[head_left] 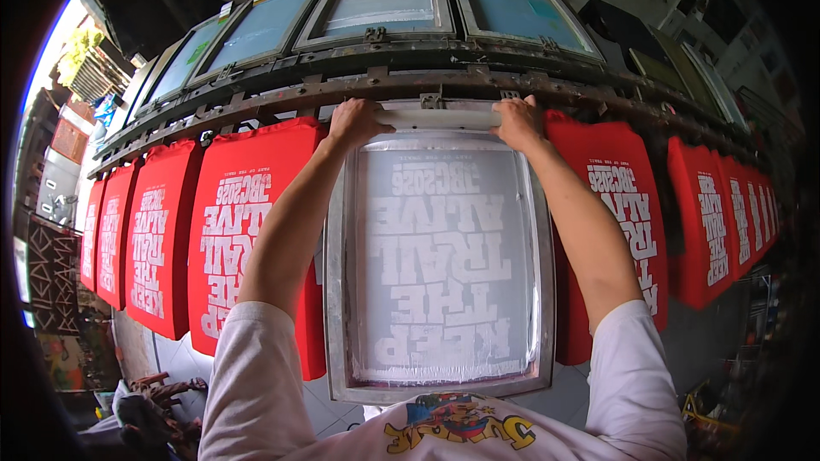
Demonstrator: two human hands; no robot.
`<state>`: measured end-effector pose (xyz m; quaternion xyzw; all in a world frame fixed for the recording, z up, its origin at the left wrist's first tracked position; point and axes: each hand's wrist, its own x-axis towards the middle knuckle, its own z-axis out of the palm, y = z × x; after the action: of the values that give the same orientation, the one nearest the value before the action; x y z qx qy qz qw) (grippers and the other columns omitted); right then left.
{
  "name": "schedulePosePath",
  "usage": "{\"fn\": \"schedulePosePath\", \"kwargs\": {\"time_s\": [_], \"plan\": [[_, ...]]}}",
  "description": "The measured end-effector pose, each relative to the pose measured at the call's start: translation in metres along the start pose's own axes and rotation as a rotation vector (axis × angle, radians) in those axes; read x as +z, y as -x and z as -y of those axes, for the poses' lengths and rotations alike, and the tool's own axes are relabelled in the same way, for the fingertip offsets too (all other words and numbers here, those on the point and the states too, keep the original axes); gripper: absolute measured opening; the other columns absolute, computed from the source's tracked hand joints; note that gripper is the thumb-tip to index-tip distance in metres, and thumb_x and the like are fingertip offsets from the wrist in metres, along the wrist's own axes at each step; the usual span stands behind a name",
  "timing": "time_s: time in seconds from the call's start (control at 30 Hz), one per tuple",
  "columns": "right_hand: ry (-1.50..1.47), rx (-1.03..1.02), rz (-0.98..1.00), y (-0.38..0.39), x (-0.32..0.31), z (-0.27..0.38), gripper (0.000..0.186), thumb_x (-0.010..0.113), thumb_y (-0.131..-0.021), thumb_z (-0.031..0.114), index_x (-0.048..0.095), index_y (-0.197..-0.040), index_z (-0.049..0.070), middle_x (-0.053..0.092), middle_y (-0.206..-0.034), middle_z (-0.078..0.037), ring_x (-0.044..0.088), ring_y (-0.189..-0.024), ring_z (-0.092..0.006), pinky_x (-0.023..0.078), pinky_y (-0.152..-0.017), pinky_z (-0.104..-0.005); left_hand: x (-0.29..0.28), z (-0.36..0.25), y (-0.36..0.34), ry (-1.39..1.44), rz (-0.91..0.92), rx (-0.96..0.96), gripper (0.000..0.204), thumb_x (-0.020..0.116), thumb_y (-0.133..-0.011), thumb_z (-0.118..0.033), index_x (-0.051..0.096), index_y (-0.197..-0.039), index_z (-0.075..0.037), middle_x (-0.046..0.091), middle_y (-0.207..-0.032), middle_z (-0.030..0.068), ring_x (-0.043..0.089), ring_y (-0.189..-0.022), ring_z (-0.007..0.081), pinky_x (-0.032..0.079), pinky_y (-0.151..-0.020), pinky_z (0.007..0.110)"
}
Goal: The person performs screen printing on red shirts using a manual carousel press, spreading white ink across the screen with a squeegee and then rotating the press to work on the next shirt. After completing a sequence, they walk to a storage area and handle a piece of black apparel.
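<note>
A framed printing screen (337, 316) lies flat in front of me, its grey mesh bearing white block lettering. Across the screen's far end runs a pale squeegee (444, 119). My left hand (354, 122) is closed around the squeegee's left end, and my right hand (519, 122) grips its right end. Both arms reach straight out over the frame. A band of white ink (453, 373) lies along the near inner edge of the mesh. What is under the screen is mostly hidden by it.
Red printed shirts (248, 196) stretch over boards to the left, and more red shirts (611, 196) hang to the right. Beyond a long metal rail (256, 107) several other framed screens (384, 0) lean back. Grey floor tiles (325, 410) show below.
</note>
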<state>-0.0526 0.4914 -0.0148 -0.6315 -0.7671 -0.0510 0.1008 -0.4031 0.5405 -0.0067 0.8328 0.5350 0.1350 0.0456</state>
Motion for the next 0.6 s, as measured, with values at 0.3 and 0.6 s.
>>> {"fn": "schedulePosePath", "kwargs": {"time_s": [0.3, 0.6], "plan": [[-0.079, -0.018, -0.047, 0.108, -0.010, 0.038, 0.015, 0.075, -0.080, 0.012, 0.072, -0.093, 0.008, 0.071, -0.097, -0.009, 0.067, -0.102, -0.0278, 0.045, -0.092, -0.0420, 0.001, -0.020, 0.098, -0.004, 0.027, 0.083, 0.036, 0.084, -0.078, -0.047, 0.080, -0.096, -0.016, 0.076, -0.093, 0.0060, 0.073, -0.087, 0.0276, 0.059, -0.077, 0.042], [-0.134, 0.006, 0.009, 0.441, -0.077, 0.148, 0.014, 0.062, -0.083, 0.003, 0.070, -0.094, 0.006, 0.060, -0.086, -0.007, 0.058, -0.084, -0.0265, 0.040, -0.074, -0.0404, -0.026, -0.132, 0.437, 0.230, 0.071, 0.091, 0.048, 0.083, -0.060, -0.006, 0.078, -0.107, -0.013, 0.077, -0.114, 0.0004, 0.071, -0.097, 0.0169, 0.057, -0.088, 0.032]]}}
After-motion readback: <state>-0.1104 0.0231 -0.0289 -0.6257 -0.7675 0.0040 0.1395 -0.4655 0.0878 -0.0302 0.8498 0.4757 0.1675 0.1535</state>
